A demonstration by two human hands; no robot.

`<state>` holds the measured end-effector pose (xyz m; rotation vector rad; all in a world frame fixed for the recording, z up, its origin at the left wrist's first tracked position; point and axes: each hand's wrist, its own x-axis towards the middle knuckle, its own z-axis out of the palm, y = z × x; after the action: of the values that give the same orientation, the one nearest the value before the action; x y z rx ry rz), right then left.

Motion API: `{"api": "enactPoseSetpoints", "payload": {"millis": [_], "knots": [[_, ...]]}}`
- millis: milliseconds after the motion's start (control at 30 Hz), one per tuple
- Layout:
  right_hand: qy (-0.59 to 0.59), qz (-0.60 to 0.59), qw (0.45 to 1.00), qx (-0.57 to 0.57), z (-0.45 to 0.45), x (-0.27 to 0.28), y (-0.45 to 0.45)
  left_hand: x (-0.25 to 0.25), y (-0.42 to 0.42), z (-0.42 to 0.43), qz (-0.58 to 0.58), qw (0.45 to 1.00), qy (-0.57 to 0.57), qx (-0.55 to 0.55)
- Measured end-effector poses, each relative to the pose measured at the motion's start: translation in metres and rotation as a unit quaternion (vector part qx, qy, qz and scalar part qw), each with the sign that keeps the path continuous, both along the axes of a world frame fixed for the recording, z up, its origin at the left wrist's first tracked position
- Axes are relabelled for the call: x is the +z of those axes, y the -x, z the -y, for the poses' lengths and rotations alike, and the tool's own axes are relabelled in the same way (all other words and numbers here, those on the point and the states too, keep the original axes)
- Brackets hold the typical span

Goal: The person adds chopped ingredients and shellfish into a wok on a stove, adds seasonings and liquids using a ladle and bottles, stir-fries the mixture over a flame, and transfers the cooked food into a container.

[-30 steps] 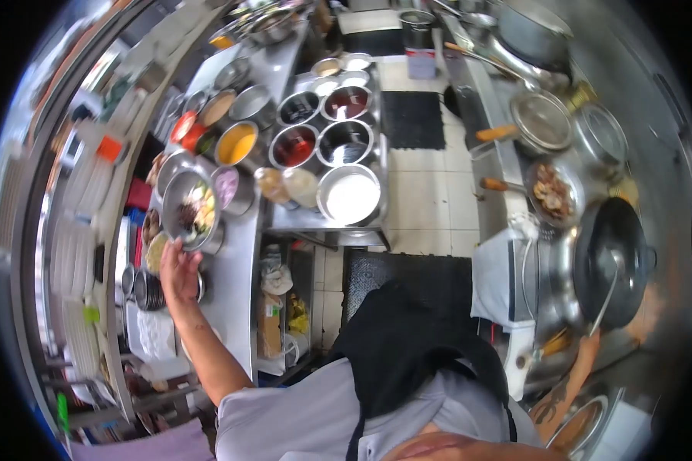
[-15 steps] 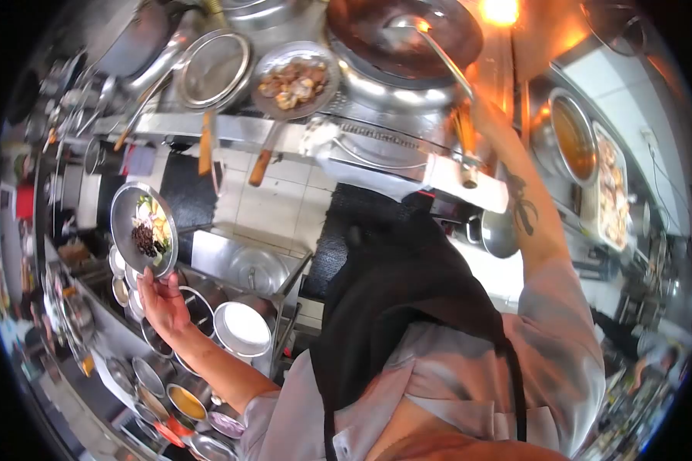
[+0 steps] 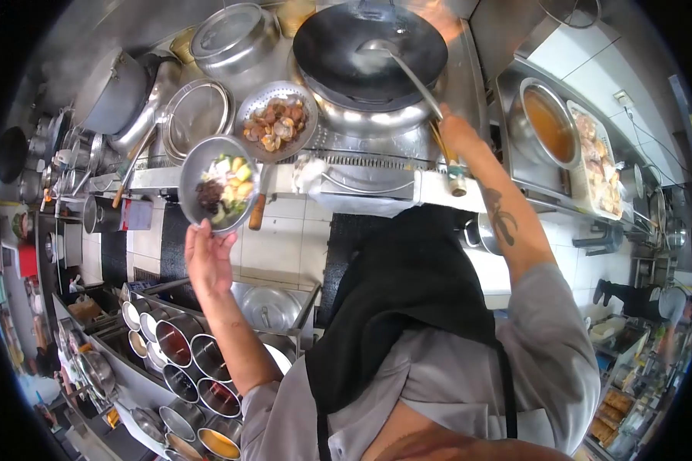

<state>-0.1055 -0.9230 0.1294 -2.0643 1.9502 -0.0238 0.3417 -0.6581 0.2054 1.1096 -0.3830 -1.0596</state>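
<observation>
My left hand (image 3: 211,257) grips the near rim of a metal bowl (image 3: 191,173), tilted towards me, with chopped pale, yellow and green pieces and dark bits in it. The fingers' far side is hidden under the bowl. My right hand (image 3: 459,136) is closed round the handle of a wok ladle (image 3: 415,81). The ladle's head rests inside a dark wok (image 3: 323,58) on the stove. Just beyond the bowl sits a perforated strainer (image 3: 304,104) holding brown pieces that look like clams (image 3: 275,127); its wooden handle (image 3: 257,213) sticks out towards me.
A wire sieve (image 3: 196,115) and a lidded pot (image 3: 234,38) stand left of the wok. To the right are a pot of brown liquid (image 3: 550,123) and a tray of pale food (image 3: 596,165). Several seasoning pots (image 3: 178,342) stand low on the left. Another person (image 3: 661,302) is far right.
My left hand has carried the bowl up and right, close to the strainer. The flame glow by the wok has shrunk. My right hand still holds the ladle in the wok.
</observation>
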Motion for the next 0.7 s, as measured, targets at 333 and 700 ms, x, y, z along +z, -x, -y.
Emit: {"api": "enactPoseSetpoints", "payload": {"millis": [333, 700], "knots": [[-0.04, 0.307, 0.949, -0.061, 0.009, -0.003, 0.015, -0.004, 0.04, 0.116, 0.037, 0.991, 0.044, -0.119], [-0.162, 0.665, 0.702, -0.197, -0.035, 0.091, 0.005, -0.087, 0.124, 0.401, 0.583, 0.798, 0.086, -0.121]]}}
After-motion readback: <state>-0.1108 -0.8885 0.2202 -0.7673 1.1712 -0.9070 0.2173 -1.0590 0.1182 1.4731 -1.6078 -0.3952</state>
